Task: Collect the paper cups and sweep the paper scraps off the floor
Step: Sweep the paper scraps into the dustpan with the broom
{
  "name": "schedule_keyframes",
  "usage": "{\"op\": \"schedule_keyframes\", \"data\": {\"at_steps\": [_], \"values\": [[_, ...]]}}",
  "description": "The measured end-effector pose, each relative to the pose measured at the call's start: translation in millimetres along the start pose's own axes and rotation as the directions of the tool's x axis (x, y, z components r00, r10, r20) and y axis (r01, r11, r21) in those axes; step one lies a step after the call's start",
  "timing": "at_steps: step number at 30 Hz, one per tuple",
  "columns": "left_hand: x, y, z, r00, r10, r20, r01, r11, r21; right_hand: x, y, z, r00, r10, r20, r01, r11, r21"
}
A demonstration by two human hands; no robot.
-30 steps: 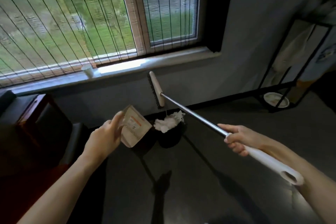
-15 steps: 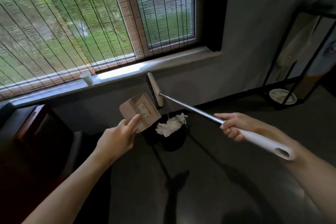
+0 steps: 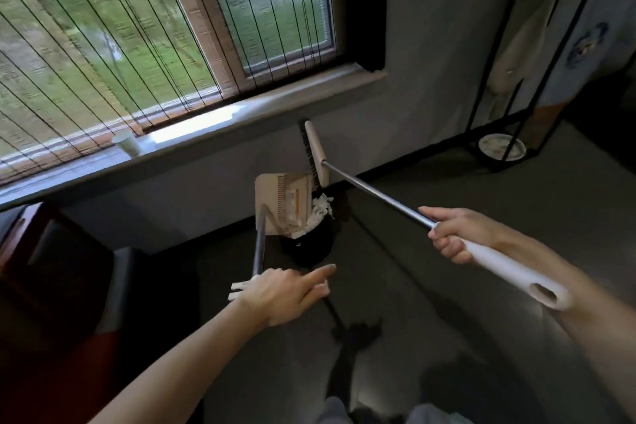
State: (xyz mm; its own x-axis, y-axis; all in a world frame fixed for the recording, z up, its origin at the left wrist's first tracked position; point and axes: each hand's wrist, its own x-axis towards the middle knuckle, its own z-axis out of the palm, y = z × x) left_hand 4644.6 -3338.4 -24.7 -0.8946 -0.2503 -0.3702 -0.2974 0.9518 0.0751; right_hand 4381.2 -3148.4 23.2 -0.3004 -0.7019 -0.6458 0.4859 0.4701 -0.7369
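Paper cup [image 3: 126,144] on windowsill [image 3: 275,107], dark floor [image 3: 516,210], right hand [image 3: 454,234] grips broom [image 3: 371,190], left hand [image 3: 282,293] dustpan [image 3: 270,193]

We get daylight through the window with thin black bars [image 3: 103,45], glaring on the pale sill [image 3: 199,120]; the dark grey floor [image 3: 447,372] lies dim and shadowed; the frame's edges bow and blur.

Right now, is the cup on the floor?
No, the cup stands on the windowsill, up against the window.
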Motion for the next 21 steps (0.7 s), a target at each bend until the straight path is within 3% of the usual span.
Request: {"op": "schedule_keyframes", "data": {"at_steps": [3,8,12,21], "values": [[4.9,22.6,4.3,0.981,-0.176,0.082,0.183,0.979,-0.092,-2.6,14.7,-14.5,1.000,0.018,0.021,-0.019,0.998,0.059],[14.6,65.0,0.2,0.934,-0.340,0.107,0.344,0.939,-0.019,-17.0,37.4,-31.8,0.997,0.043,0.062,-0.047,0.997,0.064],[25.4,88.5,5.1,0.929,-0.370,-0.006,0.367,0.916,0.161,-31.4,49.7,-47.4,0.995,0.057,0.084,-0.065,0.994,0.090],[32.2,81.0,-9.2,0.975,-0.221,-0.006,0.205,0.895,0.397,-49.0,60.0,-69.8,0.991,0.050,0.127,-0.066,0.989,0.130]]}}
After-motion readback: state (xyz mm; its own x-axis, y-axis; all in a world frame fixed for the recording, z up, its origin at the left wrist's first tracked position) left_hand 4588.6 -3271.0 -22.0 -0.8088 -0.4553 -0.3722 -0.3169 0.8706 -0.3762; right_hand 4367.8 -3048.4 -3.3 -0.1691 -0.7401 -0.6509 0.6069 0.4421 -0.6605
